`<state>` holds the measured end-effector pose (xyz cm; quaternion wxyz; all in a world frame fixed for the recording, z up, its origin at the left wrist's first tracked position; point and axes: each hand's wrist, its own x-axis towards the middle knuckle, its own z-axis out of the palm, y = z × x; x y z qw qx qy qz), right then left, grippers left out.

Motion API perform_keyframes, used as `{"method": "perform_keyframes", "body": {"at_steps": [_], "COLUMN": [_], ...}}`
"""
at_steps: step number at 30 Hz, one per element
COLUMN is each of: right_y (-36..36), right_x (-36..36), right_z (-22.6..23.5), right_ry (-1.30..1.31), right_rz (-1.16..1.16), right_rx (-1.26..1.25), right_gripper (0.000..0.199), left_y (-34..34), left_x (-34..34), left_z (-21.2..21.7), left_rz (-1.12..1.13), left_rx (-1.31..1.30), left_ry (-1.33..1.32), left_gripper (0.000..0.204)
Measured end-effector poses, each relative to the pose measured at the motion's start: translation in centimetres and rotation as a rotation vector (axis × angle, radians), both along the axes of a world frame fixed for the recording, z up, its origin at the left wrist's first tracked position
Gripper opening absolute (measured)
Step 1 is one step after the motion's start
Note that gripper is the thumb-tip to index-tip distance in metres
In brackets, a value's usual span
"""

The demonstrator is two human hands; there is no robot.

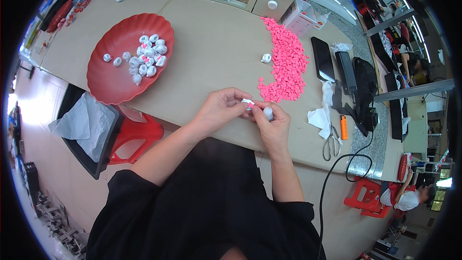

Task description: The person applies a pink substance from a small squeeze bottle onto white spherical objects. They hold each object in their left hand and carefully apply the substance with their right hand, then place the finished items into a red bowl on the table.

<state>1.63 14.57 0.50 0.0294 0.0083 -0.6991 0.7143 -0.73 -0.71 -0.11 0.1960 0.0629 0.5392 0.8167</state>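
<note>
My left hand and my right hand meet at the table's near edge. Between their fingertips they pinch a small white piece with a pink spot. My right hand also curls around a small round white piece. Just beyond my hands lies a long heap of small pink pieces. One loose white piece rests beside that heap. A red scalloped dish at the left holds several white pieces.
A dark phone, black devices with a cable, scissors, an orange lighter and crumpled tissue lie at right. A red stool and lined bin stand left. Another person sits far right.
</note>
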Motion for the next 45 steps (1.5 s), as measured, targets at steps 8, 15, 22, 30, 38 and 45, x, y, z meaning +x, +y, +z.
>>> {"method": "perform_keyframes", "body": {"at_steps": [8, 15, 22, 30, 38, 45], "right_y": [0.2, -0.1, 0.0, -0.3, 0.4, 0.5], "right_x": [-0.1, 0.0, -0.2, -0.4, -0.6, -0.6], "right_z": [-0.7, -1.2, -1.6, 0.2, -0.1, -0.3], "right_ry": [0.161, 0.455, 0.447, -0.086, -0.119, -0.131], "right_rz": [-0.011, -0.036, -0.058, -0.065, -0.032, -0.04], "right_rx": [0.146, 0.388, 0.448, -0.075, -0.057, -0.08], "right_gripper": [0.01, 0.014, 0.015, 0.015, 0.015, 0.014], "left_y": [0.3, 0.3, 0.5, 0.3, 0.4, 0.6], "left_x": [-0.4, -0.3, -0.4, -0.4, -0.1, -0.2], "left_z": [0.1, 0.1, 0.2, -0.6, -0.4, -0.2], "left_rz": [0.022, 0.038, 0.053, 0.024, -0.008, -0.024], "left_rx": [-0.013, -0.026, -0.03, -0.011, -0.093, -0.103], "left_ry": [-0.05, -0.084, -0.08, -0.013, 0.036, 0.02], "left_gripper": [0.016, 0.015, 0.016, 0.028, 0.029, 0.029]}}
